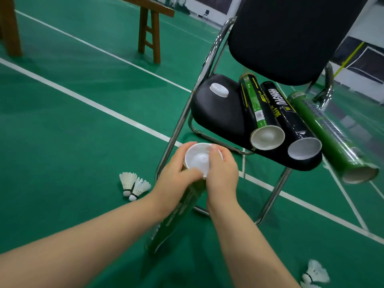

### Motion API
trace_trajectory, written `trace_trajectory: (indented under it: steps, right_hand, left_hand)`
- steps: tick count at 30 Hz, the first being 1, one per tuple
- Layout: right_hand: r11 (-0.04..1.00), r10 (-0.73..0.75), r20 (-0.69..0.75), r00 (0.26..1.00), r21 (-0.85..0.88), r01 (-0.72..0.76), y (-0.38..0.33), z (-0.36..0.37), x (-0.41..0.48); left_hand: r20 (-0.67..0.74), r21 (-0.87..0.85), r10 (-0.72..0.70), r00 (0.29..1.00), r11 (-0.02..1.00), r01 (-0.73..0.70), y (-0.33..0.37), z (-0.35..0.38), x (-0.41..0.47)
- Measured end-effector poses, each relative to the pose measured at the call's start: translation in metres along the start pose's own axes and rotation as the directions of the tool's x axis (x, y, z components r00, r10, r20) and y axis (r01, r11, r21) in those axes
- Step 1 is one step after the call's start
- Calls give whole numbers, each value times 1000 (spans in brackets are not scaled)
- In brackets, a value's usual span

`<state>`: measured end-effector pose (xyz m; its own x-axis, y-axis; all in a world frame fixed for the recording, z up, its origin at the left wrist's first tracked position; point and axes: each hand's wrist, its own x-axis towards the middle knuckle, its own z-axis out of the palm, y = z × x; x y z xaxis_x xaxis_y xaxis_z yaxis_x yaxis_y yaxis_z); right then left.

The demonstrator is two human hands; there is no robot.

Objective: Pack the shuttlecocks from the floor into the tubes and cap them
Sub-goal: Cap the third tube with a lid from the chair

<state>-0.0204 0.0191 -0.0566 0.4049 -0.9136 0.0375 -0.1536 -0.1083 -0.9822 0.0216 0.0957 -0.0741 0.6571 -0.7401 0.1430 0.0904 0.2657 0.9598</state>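
Note:
My left hand [176,175] grips the top of a green tube [176,217] that stands tilted on the floor. A white cap [197,159] sits at the tube's mouth, and my right hand [221,173] pinches its rim there. Two white shuttlecocks [133,185] lie on the floor left of the tube. Another shuttlecock [314,274] lies at the bottom right. Three tubes rest on the chair seat: a green-and-black tube [255,109], a black tube [288,121] and a green tube [330,134], all with open mouths facing me. A loose white cap [219,90] lies on the seat.
A black folding chair [291,38] with chrome legs stands right in front of me. A wooden bench [149,32] stands at the back left. White court lines [87,100] cross the green floor.

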Motion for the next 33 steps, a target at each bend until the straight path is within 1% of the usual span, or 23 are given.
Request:
trace_trajectory:
  steps: [2,3,4,6,8,11,14,16,19,22,25,27,33]
  right_hand:
    - [999,36,0,999,25,-36,-1,3,-2]
    - [998,55,-5,998,38,-54,-2,5,-3]
    - [997,67,-8,998,40,-67,-2,5,-4]
    - [997,75,-9,997,29,-74,-4,5,-6]
    - [997,67,-11,998,25,-67,-5,5,-7]
    - [999,53,-17,998,14,-52,-7,3,-11]
    - [999,50,-8,999,-8,-50,-8,2,-13]
    - [997,82,21,996,5,-82,-9,3,-13]
    - [975,205,123,971,66,-214,-13,5,-12]
    - [914,340,245,908,141,-380,-21,2,-9]
    - [861,412,313,856,172,-478,-29,-4,-9]
    - [858,432,323,842,140,-494,-32,-5,-9]
    - [867,454,281,845,81,-492,-35,-2,-6]
  left_hand:
    - [-50,-125,-61,997,991,54,15,2,5]
    - [-90,-134,-96,991,987,84,20,4,7]
    - [-137,-79,-120,983,991,109,23,6,9]
    - [-221,49,-115,968,990,129,21,10,11]
    - [-273,85,-117,955,986,145,20,13,11]
    - [-313,109,-131,941,979,173,18,13,12]
    - [-335,99,-141,932,978,184,18,12,12]
    - [-338,65,-161,927,979,194,19,10,11]
    - [-342,56,-161,926,980,191,19,7,13]
    - [-343,35,-170,924,980,194,23,4,12]
    - [-315,13,-185,931,980,199,26,3,10]
    - [-310,10,-200,929,977,213,27,4,9]
    - [-305,19,-272,913,956,291,30,3,15]
